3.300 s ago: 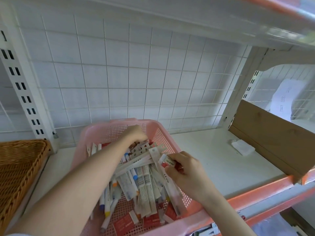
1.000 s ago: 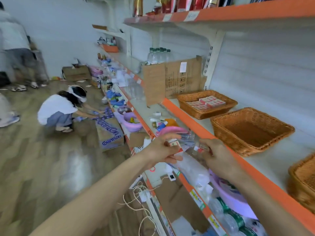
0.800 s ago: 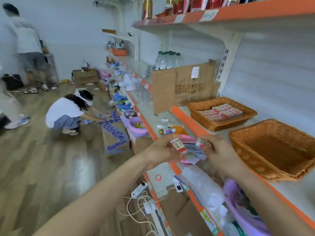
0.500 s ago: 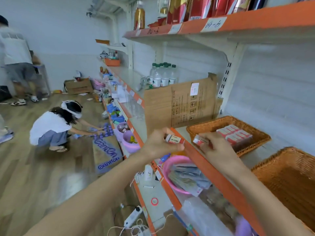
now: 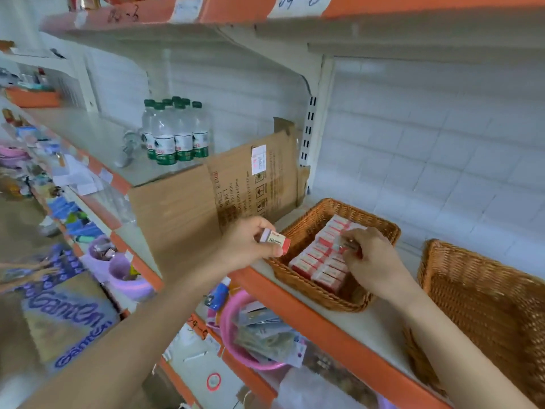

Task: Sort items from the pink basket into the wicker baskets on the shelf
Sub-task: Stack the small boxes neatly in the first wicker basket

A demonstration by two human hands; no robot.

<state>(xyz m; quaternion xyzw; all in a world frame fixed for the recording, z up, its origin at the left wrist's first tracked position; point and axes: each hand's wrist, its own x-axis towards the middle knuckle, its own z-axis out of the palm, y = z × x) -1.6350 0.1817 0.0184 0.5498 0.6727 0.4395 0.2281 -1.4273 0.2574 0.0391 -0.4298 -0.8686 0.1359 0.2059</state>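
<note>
Since half a second back, both hands have come forward from short of the wicker basket to right at it. Our view has closed in, and most of the aisle floor has dropped out of sight.

Landmark: eraser basket (image 5: 298, 231), the wicker one part-filled with red-and-white packs.

- shelf (image 5: 339, 329): pale board with an orange front lip, under the eraser basket.
- cardboard sheet (image 5: 182, 208): stands just left of the eraser basket. We cannot tell whether it touches the far-left corner.
- empty wicker basket (image 5: 486, 290): right of the eraser basket, with bare shelf between them.
- pink basket (image 5: 227, 323): below and left of the eraser basket, one level down, with flat packets still inside.
- water bottles (image 5: 174, 134): behind the cardboard, further left of the eraser basket.
- right hand (image 5: 371, 261): over the middle of the eraser basket, fingers curled down and pinching a second eraser (image 5: 345, 245) just above the contents. It is blurred, so we cannot tell whether it touches them.
- left hand (image 5: 244, 246): just outside the near-left rim of the eraser basket, thumb and fingers pinching an eraser (image 5: 275, 240).
- rows of erasers (image 5: 318, 261): two lines packed side by side, running from the near rim to the far rim.
- The left-hand eraser is a small pale block printed "2B" with a red end. Its long axis points across the rim toward the inside of the basket.

Our read: the right hand is the nearer one, already above the rows, and needs only to lower and let go. The left hand's eraser lies to the left of the opening and has to cross the rim rightward first. We cannot make out how it lines up with the packed ones.
</note>
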